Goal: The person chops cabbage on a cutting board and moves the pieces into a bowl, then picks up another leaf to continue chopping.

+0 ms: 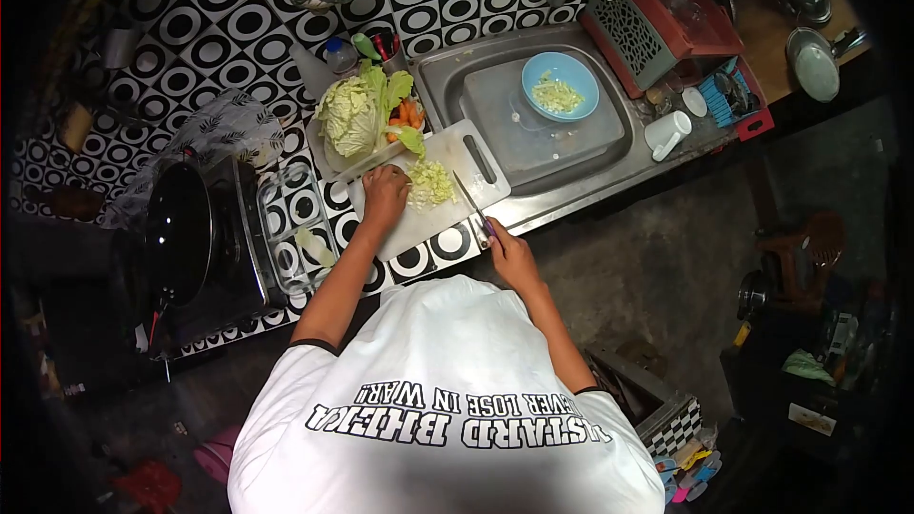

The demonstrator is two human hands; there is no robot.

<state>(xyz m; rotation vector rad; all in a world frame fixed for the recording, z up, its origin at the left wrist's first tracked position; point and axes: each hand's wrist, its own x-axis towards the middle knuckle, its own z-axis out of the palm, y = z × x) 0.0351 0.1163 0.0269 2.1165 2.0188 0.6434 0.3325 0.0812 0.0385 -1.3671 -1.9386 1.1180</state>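
Note:
On a white cutting board [398, 235] lies a heap of finely chopped cabbage [433, 183]. My left hand [385, 198] rests at the left of this heap with its fingers bent together; what lies under the fingertips is hidden. A knife [470, 197] with a purple handle is held in my right hand [512, 258], its blade slanting over the board, right of the heap. Just behind the board, a cabbage head [350, 119] and carrots [409, 115] sit in a container. A blue bowl [535, 72] with chopped pale pieces stands over the sink.
At the left are a black wok [179, 233] on the stove and a glass dish [286, 205] with a cabbage leaf [314, 247]. The steel sink [447, 71] holds a translucent lid or tray. A white mug [668, 136] and a red dish rack [657, 14] stand at the right.

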